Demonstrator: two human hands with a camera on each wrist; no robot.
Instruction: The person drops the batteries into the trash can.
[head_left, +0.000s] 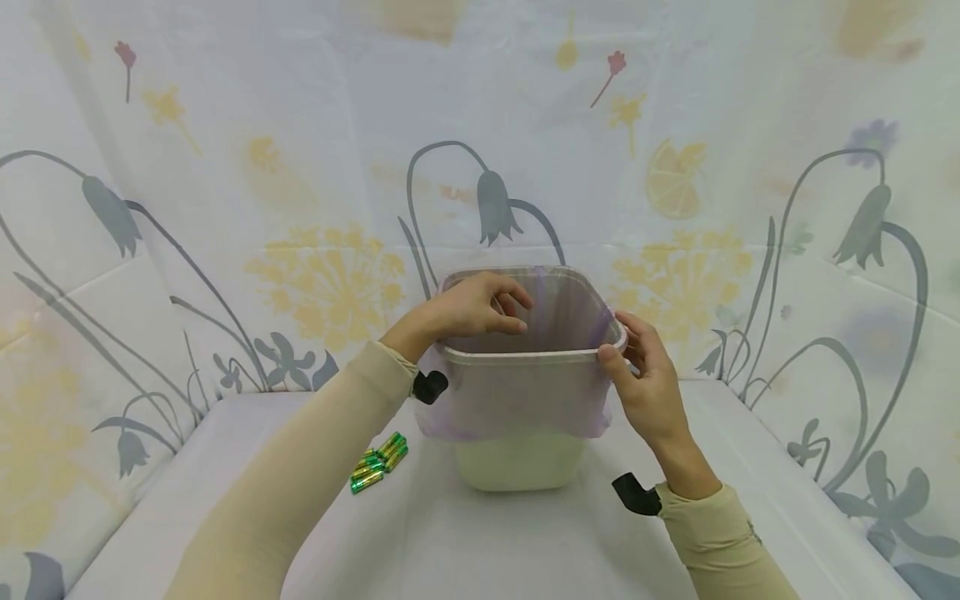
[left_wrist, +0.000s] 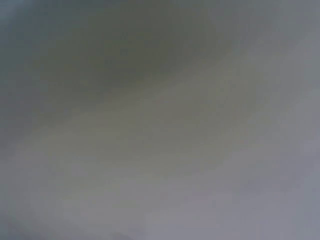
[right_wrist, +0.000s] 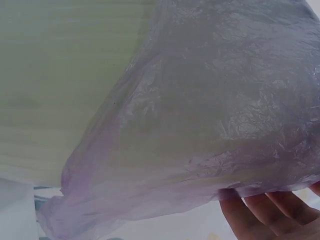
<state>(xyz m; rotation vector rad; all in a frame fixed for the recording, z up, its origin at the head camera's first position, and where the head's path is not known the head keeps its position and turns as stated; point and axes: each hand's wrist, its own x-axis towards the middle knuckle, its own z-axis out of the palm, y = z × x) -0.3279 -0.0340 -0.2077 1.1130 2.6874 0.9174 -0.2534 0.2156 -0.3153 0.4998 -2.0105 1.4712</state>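
Observation:
A pale green trash bin stands on the table, lined with a thin, translucent purple trash bag folded down over its rim. My left hand reaches across the left rim and hangs over the bin's opening, its fingers loosely bent with nothing held. At the right front corner my right hand grips the bag-covered rim, thumb at the front and fingers round the side. The right wrist view shows those fingers against the crinkled bag. Only a blur fills the left wrist view.
Several green and gold batteries lie together on the white tabletop, left of the bin beside my left forearm. A flower-printed curtain encloses the back and both sides.

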